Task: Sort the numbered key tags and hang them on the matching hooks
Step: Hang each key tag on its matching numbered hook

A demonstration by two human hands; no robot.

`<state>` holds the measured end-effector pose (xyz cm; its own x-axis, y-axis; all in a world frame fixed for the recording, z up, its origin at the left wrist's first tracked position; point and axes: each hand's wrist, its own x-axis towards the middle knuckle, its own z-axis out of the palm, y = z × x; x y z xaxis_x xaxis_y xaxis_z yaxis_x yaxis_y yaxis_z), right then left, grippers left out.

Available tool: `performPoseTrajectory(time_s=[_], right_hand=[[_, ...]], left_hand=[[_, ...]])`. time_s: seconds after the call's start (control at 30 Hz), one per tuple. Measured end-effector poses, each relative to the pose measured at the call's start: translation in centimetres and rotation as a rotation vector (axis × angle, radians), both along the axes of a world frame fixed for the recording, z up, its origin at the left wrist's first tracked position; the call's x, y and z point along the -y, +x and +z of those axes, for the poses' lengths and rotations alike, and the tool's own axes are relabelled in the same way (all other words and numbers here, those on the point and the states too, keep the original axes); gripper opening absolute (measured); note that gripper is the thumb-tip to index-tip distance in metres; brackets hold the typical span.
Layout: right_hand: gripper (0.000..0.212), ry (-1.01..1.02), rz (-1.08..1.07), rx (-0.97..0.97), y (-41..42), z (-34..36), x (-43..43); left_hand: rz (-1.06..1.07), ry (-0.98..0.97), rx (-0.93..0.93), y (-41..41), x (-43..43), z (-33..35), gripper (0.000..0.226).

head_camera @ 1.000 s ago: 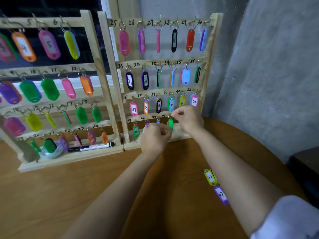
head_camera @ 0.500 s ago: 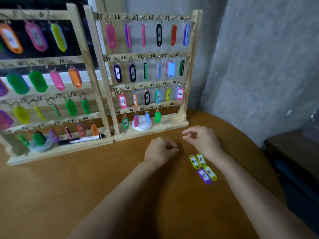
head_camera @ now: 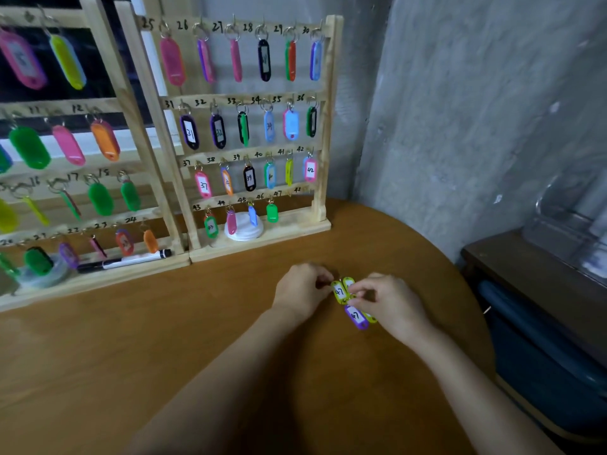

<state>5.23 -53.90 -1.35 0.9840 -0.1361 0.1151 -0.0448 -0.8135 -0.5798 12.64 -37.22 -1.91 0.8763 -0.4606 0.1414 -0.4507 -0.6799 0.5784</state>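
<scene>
A small cluster of loose key tags lies on the brown table: a yellow tag marked 47 [head_camera: 338,292], a second yellow tag [head_camera: 348,283] beside it, and a purple tag [head_camera: 356,316] just below. My left hand [head_camera: 300,292] pinches the ring end of the yellow 47 tag. My right hand [head_camera: 389,302] has its fingertips curled on the tags from the right. The right wooden rack [head_camera: 323,133] holds tags on hooks 25 to 46. The hooks labelled 47 [head_camera: 289,194] and 48 are bare.
A second wooden rack [head_camera: 138,126] with more coloured tags stands at left. A black-and-white marker [head_camera: 124,260] lies on its base and a white lid [head_camera: 243,227] sits on the right rack's base. A grey wall rises at right, with a dark side table [head_camera: 538,277] below it.
Both hands drew back from the rack's bottom row, leaving a green tag on hook 46, and came down onto the loose tags on the table. The view shifted right.
</scene>
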Motion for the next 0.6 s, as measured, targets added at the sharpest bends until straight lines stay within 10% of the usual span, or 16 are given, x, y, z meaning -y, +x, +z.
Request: performPoseTrajectory(time_s=[0.6], right_hand=[[0.005, -0.054, -0.021, 0.017, 1.2, 2.1, -1.6]], left_hand=[[0.135, -0.113, -0.004, 1.2, -1.8, 0.9, 0.007]])
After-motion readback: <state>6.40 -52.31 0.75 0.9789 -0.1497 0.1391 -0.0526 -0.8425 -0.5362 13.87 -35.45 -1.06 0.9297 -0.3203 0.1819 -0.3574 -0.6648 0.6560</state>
